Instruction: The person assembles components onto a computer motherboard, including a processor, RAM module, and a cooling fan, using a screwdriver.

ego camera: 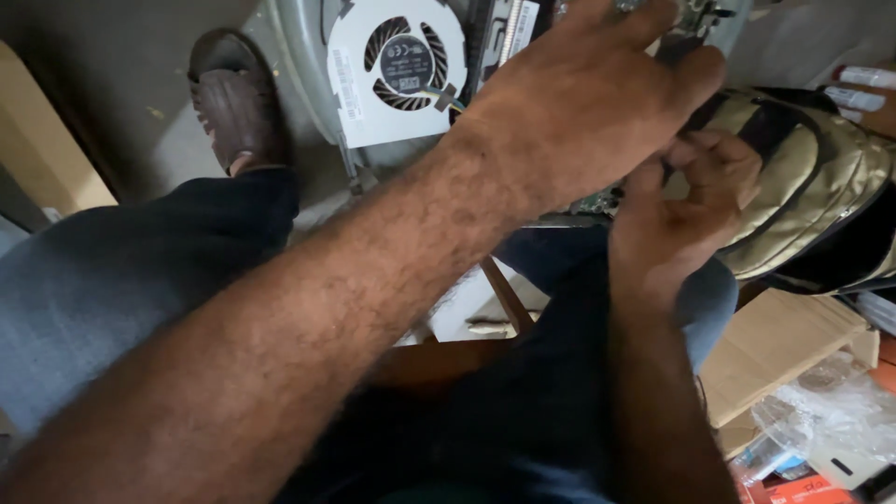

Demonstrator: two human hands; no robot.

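Tight quarters across the frame. Top centre: a cooling fan (397, 70) in a white housing, set in a grey opened laptop chassis (297, 56) that runs off the upper edge. Just left of it, a brown sandal (238, 98) on bare grey floor (121, 75) — the one open patch, upper left, bounded at the far left edge by a tan cardboard flap (37, 140). Right side crowded: an olive-and-black backpack (821, 196) pressed against the hands, flat cardboard (775, 345) below it, clear plastic packaging (831, 411) and red boxes at the lower right corner. Lower half filled by dark trouser legs (103, 289) and forearms, with a wooden strip (509, 294) showing in the gap between the knees.

Left hand (597, 103), upper centre-right: palm down, fingers spread loosely and curved over the right end of the chassis, fingertips reaching metal parts at the top edge; firm grip or mere rest — cannot tell, contact hidden beneath the hand.

Right hand (686, 201), just below and touching the left: fingers curled inward, thumb meeting fingertips in a pinch beside a sliver of green circuit board (597, 201) peeking out under the left wrist. Whatever sits in the pinch too small and shadowed to make out.
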